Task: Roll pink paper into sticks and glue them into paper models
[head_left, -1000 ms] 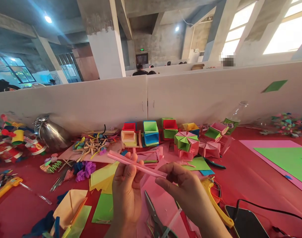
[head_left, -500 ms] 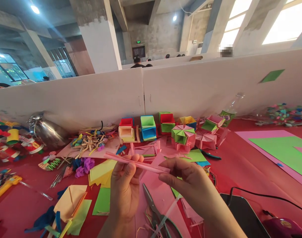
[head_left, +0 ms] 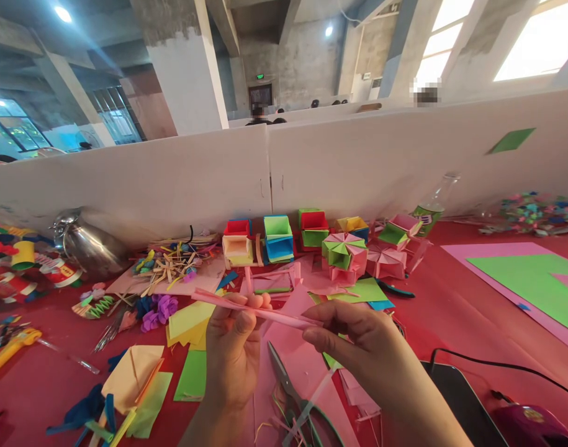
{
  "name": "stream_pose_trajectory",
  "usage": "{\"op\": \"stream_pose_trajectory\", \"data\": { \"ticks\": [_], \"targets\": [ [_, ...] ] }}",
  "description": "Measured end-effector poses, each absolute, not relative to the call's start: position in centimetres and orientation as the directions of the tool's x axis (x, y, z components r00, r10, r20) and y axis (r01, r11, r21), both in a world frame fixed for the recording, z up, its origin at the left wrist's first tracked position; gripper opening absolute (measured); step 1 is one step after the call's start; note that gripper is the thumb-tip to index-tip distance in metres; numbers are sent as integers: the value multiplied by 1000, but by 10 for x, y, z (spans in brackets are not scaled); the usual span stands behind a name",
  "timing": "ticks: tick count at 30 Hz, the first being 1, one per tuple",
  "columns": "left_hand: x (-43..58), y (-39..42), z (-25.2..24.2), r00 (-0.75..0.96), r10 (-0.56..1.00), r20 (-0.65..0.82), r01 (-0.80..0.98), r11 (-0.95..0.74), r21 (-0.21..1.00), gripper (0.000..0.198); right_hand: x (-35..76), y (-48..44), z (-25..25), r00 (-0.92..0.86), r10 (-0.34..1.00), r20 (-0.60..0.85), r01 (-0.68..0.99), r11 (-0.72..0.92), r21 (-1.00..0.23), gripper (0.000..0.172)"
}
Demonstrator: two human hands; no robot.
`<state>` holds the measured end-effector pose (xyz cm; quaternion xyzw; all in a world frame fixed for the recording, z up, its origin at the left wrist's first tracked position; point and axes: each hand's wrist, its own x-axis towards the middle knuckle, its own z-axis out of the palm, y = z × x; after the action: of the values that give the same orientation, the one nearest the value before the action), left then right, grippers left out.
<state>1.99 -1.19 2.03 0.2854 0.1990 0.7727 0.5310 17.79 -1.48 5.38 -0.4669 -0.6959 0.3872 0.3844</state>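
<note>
a folded pink strip, steadied between two hands

to work it well, start with the largest thing, the support: the left hand [head_left: 234,354] has the pink paper strip [head_left: 281,317] across its fingers with the thumb against it, and should stay the firm side. the right hand [head_left: 362,335] pinches the strip's right end between thumb and fingers; that hold is best kept light, since thin paper would probably crease or twist under a hard squeeze. then the smallest matter, the edges: keep them lined up and run pressure along the length, not across it. the strip is in the air, above the scissors [head_left: 280,366] and the loose pink paper, a little tilted, left end higher.

counted, from large to small: two white partition panels show behind one red table covering [head_left: 493,316]. at right, one large green sheet [head_left: 502,279] lies over pink. there is one metal jug [head_left: 92,248], one black flat device [head_left: 465,397], one clear bottle [head_left: 435,208] and one pair of scissors. three stacks of paper boxes [head_left: 279,238] show clearly, a fourth partly; beside them, two wheel-shaped paper pieces [head_left: 344,248]. the small sticks are too tangled to count.
</note>
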Motion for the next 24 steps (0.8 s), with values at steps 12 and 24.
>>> {"op": "stream_pose_trajectory", "data": {
  "ticks": [12, 24],
  "targets": [
    [14, -13, 17, -138, 954, 265, -702, -283, 654, 27, 178, -18, 57, -271, 939, 212, 341, 300, -891, 14],
    [16, -15, 12, 87, 954, 286, -627, -171, 760, 15, 174, -22, 57, -278, 927, 252, 372, 345, -862, 13]
  ]
}}
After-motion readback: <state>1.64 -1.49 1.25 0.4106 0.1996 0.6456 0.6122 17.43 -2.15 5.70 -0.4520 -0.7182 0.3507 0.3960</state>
